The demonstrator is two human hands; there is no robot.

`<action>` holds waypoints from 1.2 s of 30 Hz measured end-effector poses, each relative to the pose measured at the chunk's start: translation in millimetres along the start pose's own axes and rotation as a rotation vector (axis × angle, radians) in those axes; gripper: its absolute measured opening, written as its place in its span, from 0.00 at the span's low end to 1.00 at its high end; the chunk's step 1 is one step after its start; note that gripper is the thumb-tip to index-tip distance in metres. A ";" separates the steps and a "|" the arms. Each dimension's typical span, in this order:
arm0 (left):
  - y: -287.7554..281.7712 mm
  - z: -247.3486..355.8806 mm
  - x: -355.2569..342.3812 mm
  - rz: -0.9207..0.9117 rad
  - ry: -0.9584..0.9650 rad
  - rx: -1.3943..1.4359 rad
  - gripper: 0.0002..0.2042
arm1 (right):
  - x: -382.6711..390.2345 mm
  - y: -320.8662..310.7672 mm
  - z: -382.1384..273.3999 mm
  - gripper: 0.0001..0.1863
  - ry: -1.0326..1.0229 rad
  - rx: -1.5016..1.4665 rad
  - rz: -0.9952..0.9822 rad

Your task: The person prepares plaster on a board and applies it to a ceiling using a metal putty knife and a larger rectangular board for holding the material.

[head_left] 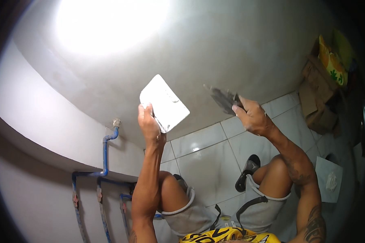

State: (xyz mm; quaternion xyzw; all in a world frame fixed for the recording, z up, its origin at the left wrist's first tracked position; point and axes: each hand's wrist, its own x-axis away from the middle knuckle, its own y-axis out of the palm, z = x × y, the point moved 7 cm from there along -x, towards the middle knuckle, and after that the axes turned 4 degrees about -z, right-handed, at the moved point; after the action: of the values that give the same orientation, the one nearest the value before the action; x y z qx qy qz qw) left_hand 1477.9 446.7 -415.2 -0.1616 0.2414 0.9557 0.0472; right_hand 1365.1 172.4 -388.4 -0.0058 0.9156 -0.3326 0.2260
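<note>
My left hand (149,125) is closed on the lower left edge of a flat white board (164,103) with rounded corners. A small lump of white paste seems to lie on its face. My right hand (253,117) grips a dark, flat-bladed trowel (222,99), smeared a little by motion. Its blade points up and to the left, apart from the board. Whitish smudges mark the fingers of both hands. Ahead of both tools stands a grey plastered wall (247,52); the frames do not show the trowel touching it.
Blue pipes (106,152) run along the low ledge on the left. Cardboard boxes (318,95) and a yellow-green bag (332,65) stand at the right wall. On the tiled floor (200,166), a pale sheet (327,180) bears a white dab near my right elbow.
</note>
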 end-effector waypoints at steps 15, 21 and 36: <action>80.1 43.6 48.4 0.020 0.609 -0.586 0.13 | -0.4 40.3 0.8 0.12 0.193 -0.504 0.178; 83.1 32.9 51.0 -0.028 0.609 -0.595 0.15 | -2.4 35.1 -5.6 0.11 0.158 -0.377 0.279; 40.0 -38.0 13.4 -0.066 -0.495 0.186 0.12 | -11.5 13.2 -32.6 0.29 -0.625 0.281 0.285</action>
State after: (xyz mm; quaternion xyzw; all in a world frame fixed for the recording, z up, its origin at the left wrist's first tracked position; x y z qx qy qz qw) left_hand 1469.5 393.5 -433.4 0.0743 0.3040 0.9378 0.1505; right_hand 1363.7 204.3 -369.7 0.0515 0.7394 -0.4026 0.5371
